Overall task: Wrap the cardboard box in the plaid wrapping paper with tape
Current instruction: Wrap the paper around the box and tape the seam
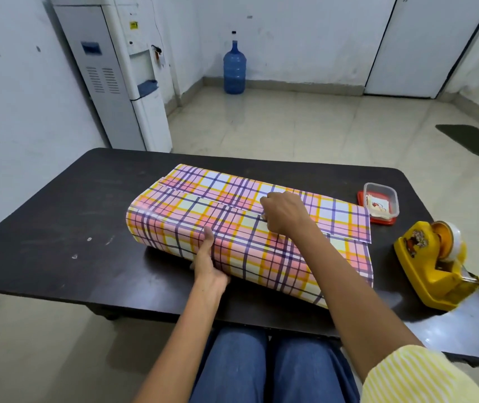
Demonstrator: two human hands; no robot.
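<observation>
The plaid wrapping paper is folded over the box on the dark table, and the cardboard itself is hidden under it. The paper's two edges overlap along the top as a seam. My left hand lies flat against the near side of the wrapped box, fingers straight, thumb on the paper. My right hand rests on top at the seam with its fingers curled down, pressing there; a small pale piece, possibly tape, shows beneath the fingers. The paper stands open at the right end.
A yellow tape dispenser sits at the table's right near edge. Behind it is a clear plastic container on a red lid. A water dispenser and a blue water bottle stand on the floor beyond.
</observation>
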